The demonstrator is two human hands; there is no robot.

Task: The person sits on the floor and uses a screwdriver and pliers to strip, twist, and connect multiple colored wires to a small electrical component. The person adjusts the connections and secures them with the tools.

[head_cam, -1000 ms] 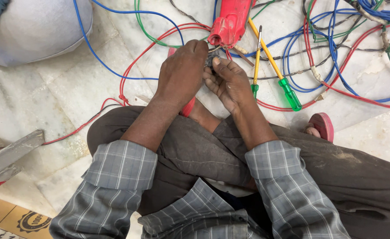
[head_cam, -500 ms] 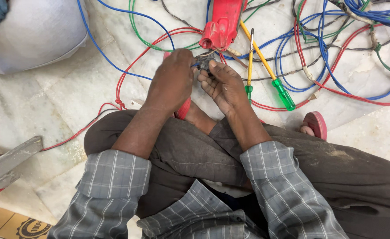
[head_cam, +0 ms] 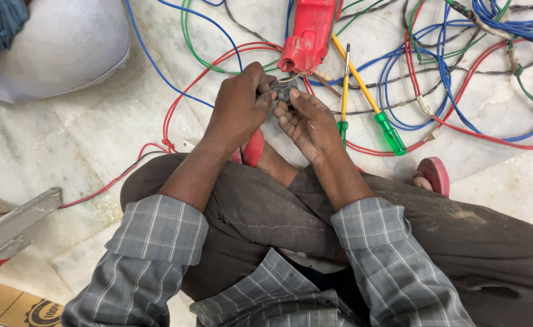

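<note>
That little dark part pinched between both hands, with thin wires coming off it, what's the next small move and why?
Probably reach the right hand for the smaller screwdriver lying just beside it on the floor, while the left hand keeps the small dark part. Both hands pinch the part with no tool in them, and its thin wires run toward the red tool.

Electrical worksite, marble floor [head_cam: 97, 139], tangled wires [head_cam: 436, 79], screwdrivers [head_cam: 369, 103]

Screwdrivers: you see two [head_cam: 369, 103] with green handles on the floor.
Wires: red, blue, green ones [head_cam: 448, 91] tangled up.
Sandal: pink [head_cam: 434, 175], near your knee.
Bag: white [head_cam: 60, 42], top left.
</note>
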